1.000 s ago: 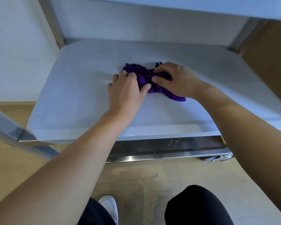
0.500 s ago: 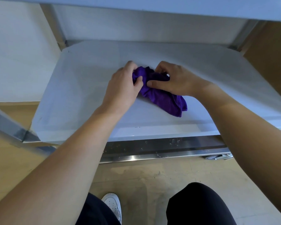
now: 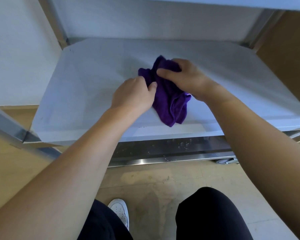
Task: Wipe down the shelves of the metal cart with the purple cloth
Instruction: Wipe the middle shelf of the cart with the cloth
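Observation:
A bunched purple cloth (image 3: pixel 170 104) hangs over the middle shelf (image 3: pixel 87 94) of the metal cart, its loose end drooping toward the shelf's front edge. My left hand (image 3: pixel 133 94) grips the cloth's left side with curled fingers and thumb. My right hand (image 3: pixel 182 78) holds the cloth's upper part from the right, thumb pressed on the fabric. The two hands sit close together above the shelf's middle.
The cart's upper shelf (image 3: pixel 180 2) overhangs at the top. Metal posts (image 3: pixel 54 26) stand at the back corners. A lower steel shelf (image 3: pixel 163 151) with water drops lies below, a caster (image 3: pixel 223 161) at its right. My knees and a white shoe (image 3: pixel 119 212) are on the tan floor.
The cloth was flat under both hands on the shelf. Both hands have gathered it and lifted it, so its lower end now hangs loose toward the front edge.

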